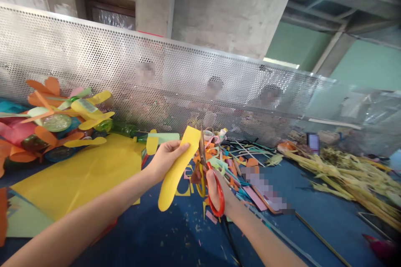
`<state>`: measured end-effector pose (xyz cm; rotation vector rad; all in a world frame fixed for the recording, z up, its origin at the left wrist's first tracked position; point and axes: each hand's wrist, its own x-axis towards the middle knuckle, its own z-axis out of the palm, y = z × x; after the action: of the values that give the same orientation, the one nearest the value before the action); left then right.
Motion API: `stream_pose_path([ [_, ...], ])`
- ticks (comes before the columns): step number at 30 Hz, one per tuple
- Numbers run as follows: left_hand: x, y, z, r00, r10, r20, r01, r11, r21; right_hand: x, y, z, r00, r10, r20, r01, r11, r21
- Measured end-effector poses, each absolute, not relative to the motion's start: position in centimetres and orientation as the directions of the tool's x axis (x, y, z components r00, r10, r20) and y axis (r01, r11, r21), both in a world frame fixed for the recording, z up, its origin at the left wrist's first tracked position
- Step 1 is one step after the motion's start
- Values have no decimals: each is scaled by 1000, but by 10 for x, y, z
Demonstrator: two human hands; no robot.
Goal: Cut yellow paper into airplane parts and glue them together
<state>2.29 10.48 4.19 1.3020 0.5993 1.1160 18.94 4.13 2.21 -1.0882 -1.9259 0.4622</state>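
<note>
My left hand (168, 154) pinches a yellow paper strip (173, 179) between thumb and fingers. One end of the strip is rounded and points down toward me; the other end is squared off at the top. In my right hand (216, 190) is a pair of scissors (222, 202) with a red handle loop. Their blades point up beside the strip's upper right edge; whether they touch the paper I cannot tell. A yellow loop (201, 181) shows just left of the red handle, partly hidden.
Yellow paper sheets (94, 171) lie at left, with orange, pink and yellow paper flowers (59, 121) behind them. Coloured scraps (219, 154) cover the table's middle. Dried husks (344, 175) and a thin stick (319, 233) lie at right. A perforated metal screen (188, 71) stands behind.
</note>
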Motion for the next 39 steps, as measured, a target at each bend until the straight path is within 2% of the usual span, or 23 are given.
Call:
stream_pose_path([
  [6,26,105,38,443,883,154,-266,-34,963,191,43,22,-201,814,544,642,529,-555],
  [14,25,104,38,460,877,137,-254,-18,967,193,47,23,-194,801,566,645,539,-542],
  [20,24,105,39,465,874,144,-237,-34,971,195,52,18,-148,870,470,655,442,-613],
  [28,23,106,40,461,876,138,-226,-34,974,193,52,14,-62,941,332,497,317,-808],
  [34,18,111,42,484,866,121,-229,-8,973,198,54,15,-92,948,303,487,309,-817],
  [39,7,123,43,514,852,98,-150,-23,988,204,56,17,-122,958,261,499,287,-818],
])
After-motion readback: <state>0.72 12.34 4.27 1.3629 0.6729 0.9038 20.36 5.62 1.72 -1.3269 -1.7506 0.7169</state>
